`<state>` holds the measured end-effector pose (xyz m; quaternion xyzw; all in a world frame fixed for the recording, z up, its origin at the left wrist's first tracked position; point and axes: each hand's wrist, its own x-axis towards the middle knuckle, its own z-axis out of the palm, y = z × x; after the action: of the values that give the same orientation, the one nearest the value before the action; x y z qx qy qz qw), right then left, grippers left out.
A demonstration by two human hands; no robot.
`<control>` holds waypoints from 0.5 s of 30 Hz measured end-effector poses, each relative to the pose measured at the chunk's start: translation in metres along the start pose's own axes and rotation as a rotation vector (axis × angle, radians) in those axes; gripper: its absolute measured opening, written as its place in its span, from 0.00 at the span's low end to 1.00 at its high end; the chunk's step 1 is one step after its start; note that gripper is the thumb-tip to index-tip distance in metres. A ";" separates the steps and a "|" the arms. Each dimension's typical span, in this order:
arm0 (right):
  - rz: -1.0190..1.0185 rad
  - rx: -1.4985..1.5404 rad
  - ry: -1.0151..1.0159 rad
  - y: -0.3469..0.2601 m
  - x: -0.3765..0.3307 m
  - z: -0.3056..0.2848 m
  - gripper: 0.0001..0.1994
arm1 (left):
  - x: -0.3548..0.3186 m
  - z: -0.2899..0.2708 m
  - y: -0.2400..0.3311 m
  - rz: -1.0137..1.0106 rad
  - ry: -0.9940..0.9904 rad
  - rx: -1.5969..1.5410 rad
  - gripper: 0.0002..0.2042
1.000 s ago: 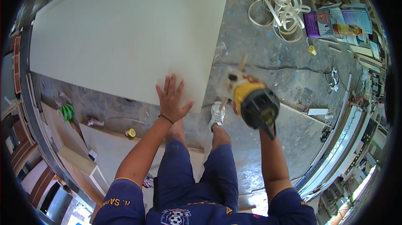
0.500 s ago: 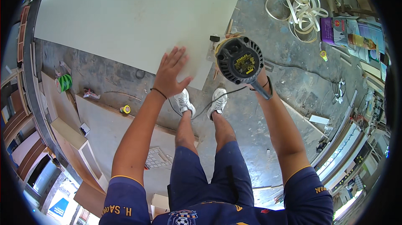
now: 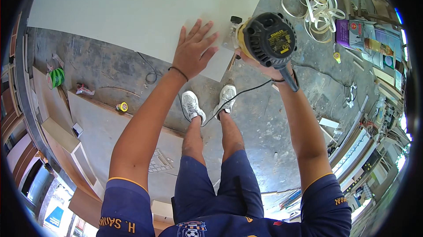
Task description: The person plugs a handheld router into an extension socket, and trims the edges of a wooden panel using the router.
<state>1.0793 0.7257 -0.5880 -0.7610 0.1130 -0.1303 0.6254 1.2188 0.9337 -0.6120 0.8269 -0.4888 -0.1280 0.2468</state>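
Note:
A large pale board (image 3: 132, 7) lies low in front of me, one corner pointing toward my shoes. My left hand (image 3: 194, 52) rests flat on it near that corner, fingers spread and holding nothing. In my right hand (image 3: 259, 64) is a black and yellow trim router (image 3: 269, 38), gripped around its body. Its clear base with a black knob (image 3: 236, 19) is at the board's right edge. The router's body hides the bit and most of my right fingers. A black cord (image 3: 240, 97) runs from the router past my right wrist toward my feet.
Pale edge strips (image 3: 319, 10) lie tangled on the floor at the far right, beside a purple box (image 3: 343, 33). Green tape rolls (image 3: 56, 78) and a yellow tape roll (image 3: 122, 107) are at the left. Another board (image 3: 101, 122) lies behind my feet, with a wooden frame (image 3: 79, 157) nearby.
The router and my right hand now appear farther right and slightly higher. My left hand has moved up and right, staying flat on the board. The board's corner also sits farther right in view.

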 end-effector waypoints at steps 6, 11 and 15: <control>0.087 -0.033 0.033 -0.009 -0.005 0.005 0.36 | 0.014 0.005 0.011 0.028 0.024 0.065 0.19; 0.160 0.227 0.059 -0.012 -0.004 0.010 0.36 | 0.010 0.005 0.009 0.071 0.013 0.059 0.19; 0.186 0.352 0.066 -0.006 -0.006 0.012 0.37 | 0.006 0.006 0.010 0.091 0.021 0.043 0.19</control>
<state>1.0777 0.7399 -0.5845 -0.6215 0.1788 -0.1147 0.7541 1.2121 0.9228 -0.6115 0.8103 -0.5259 -0.0975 0.2395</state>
